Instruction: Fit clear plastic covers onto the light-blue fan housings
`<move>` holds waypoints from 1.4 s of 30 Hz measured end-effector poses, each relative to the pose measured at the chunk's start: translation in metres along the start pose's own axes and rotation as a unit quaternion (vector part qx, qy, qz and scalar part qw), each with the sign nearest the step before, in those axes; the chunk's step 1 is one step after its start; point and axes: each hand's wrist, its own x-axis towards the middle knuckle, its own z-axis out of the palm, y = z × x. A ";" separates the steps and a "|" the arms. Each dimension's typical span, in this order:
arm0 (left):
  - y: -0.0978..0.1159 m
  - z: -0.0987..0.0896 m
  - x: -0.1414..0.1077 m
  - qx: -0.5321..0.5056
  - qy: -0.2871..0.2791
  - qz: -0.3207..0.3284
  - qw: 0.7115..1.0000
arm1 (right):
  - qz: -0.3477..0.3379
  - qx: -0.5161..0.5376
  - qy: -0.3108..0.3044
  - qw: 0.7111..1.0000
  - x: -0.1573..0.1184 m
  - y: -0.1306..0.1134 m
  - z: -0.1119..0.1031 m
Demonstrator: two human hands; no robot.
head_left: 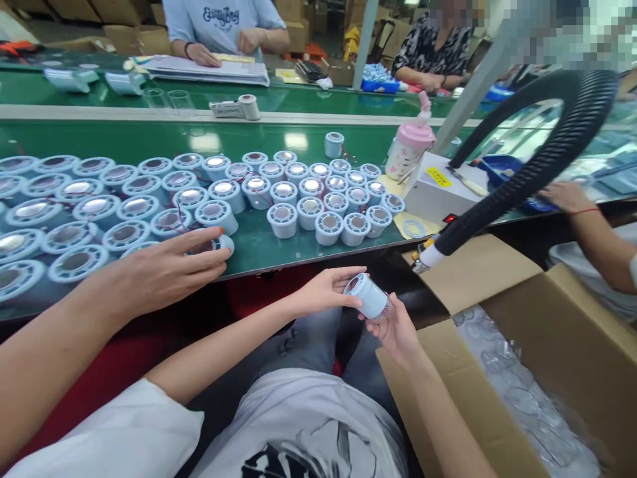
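Over my lap I hold a light-blue round plastic housing [368,297] with a clear cup [382,312] at its lower end, tilted. My left hand [331,290] grips the blue upper end between thumb and fingers. Around the clear end my right hand [395,328] is closed, its fingertips partly hidden behind the part. Just beyond my hands, similar blue housings [328,227] with round metallic centres stand upright in rows on the green bench [259,249].
A co-worker's hand [194,255] touches a housing at the left. To my right is an open cardboard box [448,372] of clear cups [522,398]. A black ribbed hose [527,182] arches beside a white machine [438,199]. A pink-lidded cup [411,149] stands behind.
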 end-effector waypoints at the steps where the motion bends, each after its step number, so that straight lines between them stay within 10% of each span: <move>1: -0.001 0.002 0.015 0.006 -0.008 -0.006 1.000 | -0.021 0.014 0.019 1.000 0.004 0.001 -0.006; 7: 0.003 0.023 0.083 0.059 -0.078 -0.021 0.995 | -0.105 0.095 0.099 0.985 0.019 -0.004 -0.034; 13: 0.013 0.024 0.099 0.083 -0.116 -0.018 0.990 | -0.113 0.099 0.103 0.983 0.028 -0.017 -0.039; 31: 0.031 0.022 -0.036 0.225 -0.109 0.117 0.961 | 0.167 -0.104 -0.078 0.977 -0.058 -0.032 0.017; 36: 0.040 0.026 -0.051 0.195 -0.074 0.053 0.977 | -0.110 -0.257 -0.074 0.957 -0.067 -0.030 0.011; 39: 0.043 0.027 -0.054 0.167 -0.072 0.004 0.983 | -0.362 -0.427 -0.091 0.824 -0.071 -0.031 0.004; 42: 0.044 0.027 -0.054 0.154 -0.087 -0.015 0.984 | -0.426 -0.512 -0.118 0.736 -0.072 -0.032 0.001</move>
